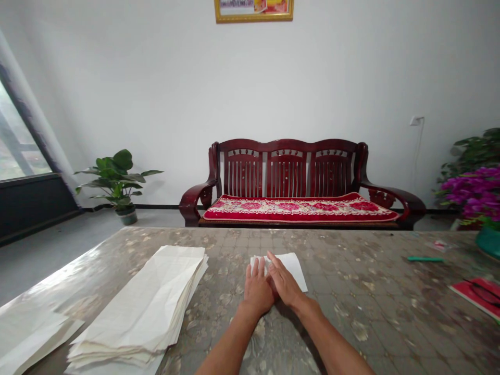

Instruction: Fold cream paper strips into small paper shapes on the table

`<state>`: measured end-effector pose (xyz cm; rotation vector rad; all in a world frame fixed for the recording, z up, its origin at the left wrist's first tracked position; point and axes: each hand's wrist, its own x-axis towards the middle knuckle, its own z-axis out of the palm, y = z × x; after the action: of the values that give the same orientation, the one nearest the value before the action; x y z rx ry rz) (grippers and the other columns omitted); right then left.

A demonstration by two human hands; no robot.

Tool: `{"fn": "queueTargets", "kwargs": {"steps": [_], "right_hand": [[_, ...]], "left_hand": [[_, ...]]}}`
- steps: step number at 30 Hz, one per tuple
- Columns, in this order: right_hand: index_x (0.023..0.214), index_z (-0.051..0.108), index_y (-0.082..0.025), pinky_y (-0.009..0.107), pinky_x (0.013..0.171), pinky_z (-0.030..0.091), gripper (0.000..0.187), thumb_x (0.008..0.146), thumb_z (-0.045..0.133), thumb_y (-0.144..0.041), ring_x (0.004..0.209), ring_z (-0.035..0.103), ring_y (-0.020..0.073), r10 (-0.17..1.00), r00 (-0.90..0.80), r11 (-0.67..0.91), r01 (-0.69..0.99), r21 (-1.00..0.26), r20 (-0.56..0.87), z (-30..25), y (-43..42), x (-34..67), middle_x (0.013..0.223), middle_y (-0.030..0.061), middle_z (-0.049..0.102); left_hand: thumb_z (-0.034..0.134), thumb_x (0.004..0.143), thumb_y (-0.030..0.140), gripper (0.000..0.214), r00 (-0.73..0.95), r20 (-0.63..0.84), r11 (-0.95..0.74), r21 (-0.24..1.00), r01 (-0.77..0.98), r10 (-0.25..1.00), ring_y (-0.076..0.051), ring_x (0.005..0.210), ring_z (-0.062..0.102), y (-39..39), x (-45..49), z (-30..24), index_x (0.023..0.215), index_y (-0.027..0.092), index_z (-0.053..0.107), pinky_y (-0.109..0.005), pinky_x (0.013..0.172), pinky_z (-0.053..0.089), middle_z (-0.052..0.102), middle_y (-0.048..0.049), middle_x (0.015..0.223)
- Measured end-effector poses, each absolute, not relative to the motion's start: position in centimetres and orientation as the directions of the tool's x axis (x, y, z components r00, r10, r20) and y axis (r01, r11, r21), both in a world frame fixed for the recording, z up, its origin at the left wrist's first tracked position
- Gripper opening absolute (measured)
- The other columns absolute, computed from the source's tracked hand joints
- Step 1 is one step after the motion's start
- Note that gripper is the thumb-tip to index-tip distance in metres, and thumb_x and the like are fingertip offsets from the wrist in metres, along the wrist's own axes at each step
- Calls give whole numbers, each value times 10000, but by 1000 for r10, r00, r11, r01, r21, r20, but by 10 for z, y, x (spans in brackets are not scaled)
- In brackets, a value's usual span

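A small piece of white paper (294,266), apparently folded, lies on the patterned tabletop in front of me. My left hand (258,289) rests flat on its left part, fingers stretched out and pointing away from me. Beside it, my right hand (285,284) lies over the middle of the paper with its fingers extended, its edge turned down and touching or nearly touching my left hand. The hands hide the near left part of the paper. To the left is a tall stack of large off-white paper sheets (144,302).
More loose sheets (31,338) lie at the table's left edge. On the right are a green pen (425,259), a red book (471,298) with glasses (486,291) on it, and purple flowers (474,192) in a teal pot. Behind the table (351,323) stands a wooden bench (287,172).
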<state>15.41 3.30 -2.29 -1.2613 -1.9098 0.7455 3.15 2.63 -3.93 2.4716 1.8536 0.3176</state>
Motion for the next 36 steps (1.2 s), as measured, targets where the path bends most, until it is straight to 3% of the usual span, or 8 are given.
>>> {"fn": "queueTargets", "kwargs": {"steps": [2,5,9,16,21,27,32,36], "right_hand": [[1503,329,-191,409,1181,236,617,1003,137,-497,1425,314,191,952,-267,290,636,-715,148,-29,42,162,1541,98,362],[1502,339,-190,470,1192,149,585,1004,155,-437,1459,229,219,954,-290,292,839,-459,77,-31,47,180,1556,90,329],[1519,292,-157,446,1196,105,601,984,255,-427,1477,160,220,970,-241,237,938,-252,18,-26,46,197,1592,88,227],[1484,359,-111,474,1181,138,597,962,327,-398,1452,238,260,991,-129,134,959,-251,36,-22,50,223,1564,114,300],[1427,452,-163,362,1102,327,636,810,535,-292,1333,436,214,936,-296,350,827,-440,189,-12,18,241,1486,108,448],[1111,673,-255,355,1001,344,353,798,540,-161,1115,559,207,796,-576,605,768,-208,187,3,-17,237,1189,52,664],[981,659,-213,312,867,364,252,847,485,-90,984,566,206,809,-567,574,819,5,157,1,-10,218,1017,67,664],[926,657,-201,294,808,374,220,893,461,-108,970,571,216,858,-492,489,870,58,150,2,-7,209,983,76,652]], "left_hand": [[494,900,438,594,255,210,-289,151,945,944,-352,1446,248,27,30,-43,1462,262,416,-565,1147,209,349,-127,1548],[487,907,490,567,246,268,-292,150,944,931,-347,1426,298,30,26,-48,1439,297,446,-562,1131,244,390,-114,1528],[447,924,522,569,211,279,-256,138,957,937,-340,1417,321,36,17,-49,1440,283,445,-546,1127,251,399,-124,1522],[356,955,538,577,195,218,-220,97,971,956,-333,1426,307,48,-5,-41,1454,256,425,-561,1132,227,356,-145,1541],[336,970,528,554,316,155,-330,70,942,936,-320,1442,276,59,-22,-33,1464,284,400,-574,1136,214,326,-122,1559],[375,975,508,536,446,117,-453,48,890,888,-314,1444,269,71,-34,-28,1471,305,371,-574,1133,224,317,-103,1567],[451,961,480,510,435,183,-451,58,891,882,-292,1436,294,72,-34,-25,1440,304,422,-525,1143,245,363,-104,1544],[544,936,313,345,412,358,-474,103,875,838,-246,1332,443,56,-32,-19,1273,267,598,-437,1126,323,522,-83,1421]]}}
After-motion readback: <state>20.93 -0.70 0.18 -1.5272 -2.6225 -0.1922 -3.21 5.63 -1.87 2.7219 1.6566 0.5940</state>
